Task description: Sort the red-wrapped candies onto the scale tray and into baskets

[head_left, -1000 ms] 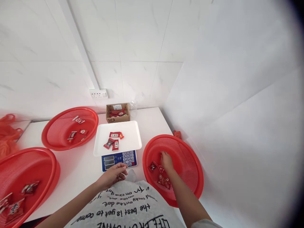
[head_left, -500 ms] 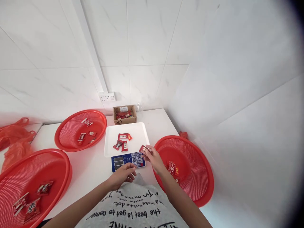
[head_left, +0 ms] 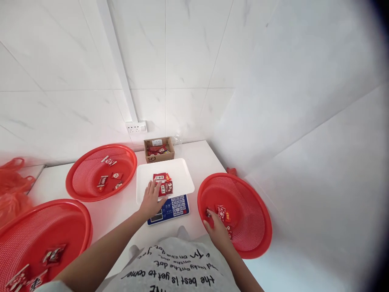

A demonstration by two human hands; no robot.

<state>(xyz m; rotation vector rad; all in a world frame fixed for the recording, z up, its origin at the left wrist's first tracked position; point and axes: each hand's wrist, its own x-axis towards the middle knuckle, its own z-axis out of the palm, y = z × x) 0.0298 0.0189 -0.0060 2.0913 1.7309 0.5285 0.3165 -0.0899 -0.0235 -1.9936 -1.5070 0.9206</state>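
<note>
Packets (head_left: pixel 159 177) rest in a close group on the white tray (head_left: pixel 182 174) of the scale (head_left: pixel 174 207), which stands on the bench (head_left: pixel 200 152); other packets lie in the red basket (head_left: pixel 255 227) to its right. We judge each to be very light, with a slick, crinkling film that yields to a finger, and contents that hard pressing might crush. The best hold, in our view, is a gentle pinch by thumb and forefinger across the flat middle, or at a crimped end where one stands free.

Note the left hand (head_left: pixel 152 199): it is flat and open, fingers spread over the tray's near-left part, the tips touching the edge of the group and gripping nothing. The right hand (head_left: pixel 217 231) is inside the basket, thumb and forefinger slightly parted, close around a dark packet (head_left: pixel 208 214); we cannot tell whether it is pinched or merely touched.

As to appearance, we see small red rectangles. Those on the tray bear white label panels, except a darker one with a pale figure; an orange-yellow end shows at the upper right. In the basket, one is patterned in red and white, another marked in yellow.
</note>
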